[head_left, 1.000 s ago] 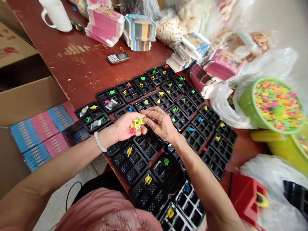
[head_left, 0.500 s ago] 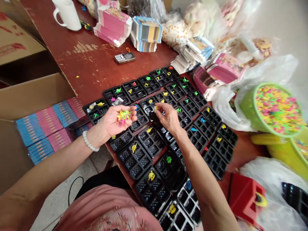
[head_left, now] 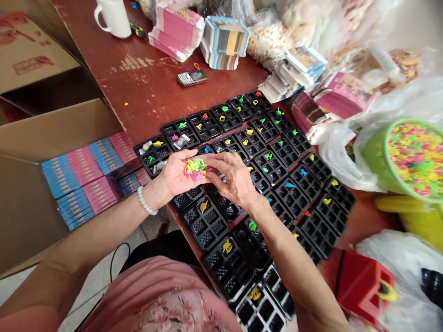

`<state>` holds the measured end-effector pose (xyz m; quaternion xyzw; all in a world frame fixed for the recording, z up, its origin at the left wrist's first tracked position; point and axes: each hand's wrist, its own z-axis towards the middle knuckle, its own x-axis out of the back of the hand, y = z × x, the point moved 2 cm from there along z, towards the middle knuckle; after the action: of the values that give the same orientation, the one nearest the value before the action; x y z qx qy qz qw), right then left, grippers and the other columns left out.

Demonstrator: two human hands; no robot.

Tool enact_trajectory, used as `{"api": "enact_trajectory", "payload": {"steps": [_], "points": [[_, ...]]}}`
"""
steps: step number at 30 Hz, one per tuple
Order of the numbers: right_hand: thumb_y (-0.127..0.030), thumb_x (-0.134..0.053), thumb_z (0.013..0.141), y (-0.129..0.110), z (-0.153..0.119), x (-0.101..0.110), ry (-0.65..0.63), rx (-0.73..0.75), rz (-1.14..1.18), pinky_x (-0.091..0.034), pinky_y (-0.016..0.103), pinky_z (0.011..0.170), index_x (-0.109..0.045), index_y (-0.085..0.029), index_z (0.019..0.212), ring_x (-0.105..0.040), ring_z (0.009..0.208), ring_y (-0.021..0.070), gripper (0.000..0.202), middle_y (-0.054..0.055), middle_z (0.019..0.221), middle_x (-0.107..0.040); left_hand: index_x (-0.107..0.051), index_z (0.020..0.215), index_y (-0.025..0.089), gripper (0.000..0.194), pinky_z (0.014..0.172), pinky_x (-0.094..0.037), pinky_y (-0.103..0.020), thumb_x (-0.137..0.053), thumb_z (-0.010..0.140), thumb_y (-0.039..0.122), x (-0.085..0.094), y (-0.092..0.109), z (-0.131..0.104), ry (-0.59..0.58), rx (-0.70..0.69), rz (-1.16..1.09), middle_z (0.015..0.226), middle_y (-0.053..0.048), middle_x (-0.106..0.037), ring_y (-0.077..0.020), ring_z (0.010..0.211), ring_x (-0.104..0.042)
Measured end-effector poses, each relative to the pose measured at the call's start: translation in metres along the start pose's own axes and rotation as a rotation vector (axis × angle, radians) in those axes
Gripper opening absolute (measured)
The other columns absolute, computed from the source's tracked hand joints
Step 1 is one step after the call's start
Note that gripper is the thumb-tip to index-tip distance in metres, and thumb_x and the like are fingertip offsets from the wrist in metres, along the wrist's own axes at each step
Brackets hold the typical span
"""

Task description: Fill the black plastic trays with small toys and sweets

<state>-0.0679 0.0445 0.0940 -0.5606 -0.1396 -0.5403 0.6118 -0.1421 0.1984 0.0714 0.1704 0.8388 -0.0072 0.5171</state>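
My left hand (head_left: 179,175), palm up and cupped, holds a small heap of plastic figures (head_left: 195,168) in yellow, green and pink. Over its fingertips reaches my right hand (head_left: 231,179), thumb and fingers drawn together at the heap's edge; whatever they pinch is hidden. Beneath both hands, black compartment trays (head_left: 204,223) lie in rows. Many of them carry one or two small coloured figures, such as a yellow one (head_left: 227,246) and a green one (head_left: 252,225). A tray at the left (head_left: 152,154) also has little packets in it.
A green basket (head_left: 372,152) full of coloured pieces stands at the right, near a red container (head_left: 363,286). Stacked cards (head_left: 224,41), a phone (head_left: 192,78) and a white mug (head_left: 116,18) sit farther back. An open carton (head_left: 20,203) of packed boxes is at the left.
My right hand has left a tray in the middle and come back to the heap in my left palm. The view has shifted, so the table appears farther right.
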Motion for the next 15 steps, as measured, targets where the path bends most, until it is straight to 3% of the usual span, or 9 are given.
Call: {"api": "enact_trajectory", "payload": {"steps": [7,11,13,15], "points": [[-0.035,-0.066,0.1,0.002,-0.002,-0.008,0.075,-0.114,0.104,-0.054,0.045,0.096,-0.079,-0.027,0.102,-0.069,0.097,0.0234,0.016,0.005,0.103,-0.078,-0.059,0.134,-0.003,0.05,0.093,-0.06,-0.054,-0.047,0.091,0.017,0.007,0.0,-0.003,0.019,-0.02,0.029,0.11,-0.026,-0.075,-0.0341,0.099,-0.075],[-0.04,-0.072,0.096,0.01,0.0,0.0,0.163,-0.27,0.292,-0.058,0.038,0.084,-0.079,-0.026,0.105,-0.072,0.086,0.0203,0.018,0.003,0.098,-0.079,-0.057,0.136,-0.003,0.048,0.09,-0.064,-0.045,-0.047,0.09,0.005,0.009,0.008,-0.011,0.093,-0.083,0.063,0.104,-0.024,-0.075,-0.0303,0.095,-0.077],[-0.04,-0.075,0.093,0.018,0.002,0.001,0.242,-0.347,0.285,-0.058,0.035,0.078,-0.079,-0.024,0.105,-0.072,0.081,0.0194,0.02,0.002,0.097,-0.079,-0.055,0.139,-0.003,0.048,0.088,-0.065,-0.039,-0.049,0.091,0.001,0.01,0.017,-0.019,0.127,-0.169,0.048,0.101,-0.021,-0.076,-0.0287,0.095,-0.077],[-0.036,-0.074,0.092,0.026,0.005,-0.005,0.239,-0.349,0.192,-0.057,0.036,0.08,-0.079,-0.024,0.1,-0.072,0.082,0.0198,0.015,0.002,0.095,-0.08,-0.054,0.141,-0.002,0.05,0.085,-0.066,-0.034,-0.05,0.091,-0.002,0.011,0.028,-0.028,0.171,-0.253,0.046,0.097,-0.018,-0.076,-0.0272,0.093,-0.078]]}}
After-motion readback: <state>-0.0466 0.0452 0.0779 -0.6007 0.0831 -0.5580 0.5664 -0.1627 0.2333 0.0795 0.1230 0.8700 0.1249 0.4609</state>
